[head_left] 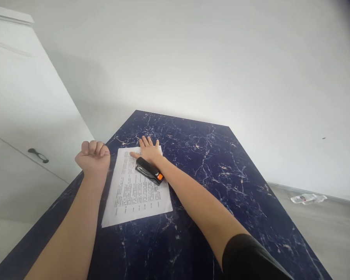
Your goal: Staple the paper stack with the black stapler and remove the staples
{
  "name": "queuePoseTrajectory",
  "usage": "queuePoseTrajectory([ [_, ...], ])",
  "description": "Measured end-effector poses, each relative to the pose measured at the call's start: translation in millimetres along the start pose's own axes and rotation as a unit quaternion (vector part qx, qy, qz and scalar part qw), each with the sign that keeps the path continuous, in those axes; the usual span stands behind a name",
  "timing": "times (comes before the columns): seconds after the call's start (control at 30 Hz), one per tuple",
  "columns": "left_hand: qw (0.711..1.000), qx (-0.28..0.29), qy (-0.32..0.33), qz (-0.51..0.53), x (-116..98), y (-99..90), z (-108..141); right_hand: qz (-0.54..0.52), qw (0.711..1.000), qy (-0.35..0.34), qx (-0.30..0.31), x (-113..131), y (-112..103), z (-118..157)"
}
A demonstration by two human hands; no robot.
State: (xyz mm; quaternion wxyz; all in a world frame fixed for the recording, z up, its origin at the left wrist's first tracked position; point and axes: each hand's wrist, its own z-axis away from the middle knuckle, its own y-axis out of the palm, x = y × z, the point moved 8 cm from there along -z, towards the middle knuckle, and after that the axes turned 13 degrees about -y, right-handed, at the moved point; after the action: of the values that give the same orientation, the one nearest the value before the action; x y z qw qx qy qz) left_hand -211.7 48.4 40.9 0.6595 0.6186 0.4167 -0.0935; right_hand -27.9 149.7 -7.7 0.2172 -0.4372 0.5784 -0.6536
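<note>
Printed sheets of paper (128,208) lie at an angle on the dark blue marbled table. A black stapler (148,171) with an orange patch at its near end rests on the paper. My right hand (150,151) is spread flat, palm down, over the paper's far right corner, just beyond the stapler, whose right side meets my wrist. To the left of the paper, my left hand (93,153) is curled into a fist at the table's left edge. A thin dark line shows by its fingers; whatever the fist holds, if anything, is hidden.
A white cabinet (23,97) with a dark handle (38,155) stands to the left, close to the table (204,163). A pale wall (207,58) rises behind the table. On the floor to the right lies a crumpled clear plastic wrapper (308,198).
</note>
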Motion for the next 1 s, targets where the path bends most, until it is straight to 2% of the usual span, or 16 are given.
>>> queuePoseTrajectory([
  [0.13,1.000,0.023,0.014,-0.009,-4.5,2.3,-1.3,0.006,0.998,-0.067,-0.017,35.5,4.7,-19.5],
  [0.23,0.999,0.035,0.001,-0.007,-0.1,4.6,-2.7,0.018,0.991,-0.114,-0.069,47.4,-5.0,-10.9],
  [0.33,0.999,0.039,-0.006,-0.003,0.9,4.3,-3.4,0.015,0.983,-0.181,-0.029,52.5,0.4,7.0],
  [0.43,0.998,0.060,-0.010,0.003,2.6,10.4,-2.1,0.016,0.978,-0.208,0.026,44.2,8.4,31.6],
  [0.5,0.996,0.083,-0.012,-0.021,11.2,23.4,1.5,0.016,0.980,-0.197,0.024,31.4,5.3,54.3],
  [0.6,0.977,0.111,0.000,-0.182,41.6,55.8,14.5,0.004,0.986,-0.166,0.005,9.5,-4.3,103.6],
  [0.63,0.954,0.117,0.012,-0.275,55.4,68.8,21.2,-0.001,0.988,-0.152,-0.007,2.2,-8.4,122.9],
  [0.67,0.915,0.136,0.021,-0.380,72.1,83.1,29.2,-0.006,0.990,-0.137,-0.020,-4.7,-12.4,142.2],
  [0.7,0.865,0.168,0.027,-0.472,90.3,97.5,38.6,-0.011,0.992,-0.120,-0.028,-11.2,-15.5,160.5],
  [0.77,0.742,0.292,0.056,-0.601,125.8,125.6,64.8,-0.024,0.994,-0.094,-0.042,-19.7,-22.4,190.5],
  [0.83,0.626,0.405,0.086,-0.661,150.8,140.3,91.1,-0.051,0.992,-0.080,-0.078,-21.2,-36.5,210.2],
  [0.87,0.586,0.438,0.095,-0.675,157.5,142.4,99.6,-0.069,0.989,-0.067,-0.111,-20.9,-47.9,217.8],
  [0.9,0.562,0.452,0.099,-0.686,160.8,142.3,103.8,-0.088,0.984,-0.046,-0.148,-20.3,-60.9,225.1],
  [0.93,0.552,0.452,0.098,-0.694,161.7,140.9,104.4,-0.105,0.978,-0.020,-0.180,-18.6,-73.5,233.0],
  [0.97,0.549,0.448,0.095,-0.700,161.3,139.2,103.2,-0.119,0.972,0.013,-0.200,-16.3,-83.9,241.8],
  [1.0,0.548,0.443,0.092,-0.703,160.7,137.4,101.5,-0.129,0.972,0.035,-0.193,-10.1,-89.8,250.0],
])
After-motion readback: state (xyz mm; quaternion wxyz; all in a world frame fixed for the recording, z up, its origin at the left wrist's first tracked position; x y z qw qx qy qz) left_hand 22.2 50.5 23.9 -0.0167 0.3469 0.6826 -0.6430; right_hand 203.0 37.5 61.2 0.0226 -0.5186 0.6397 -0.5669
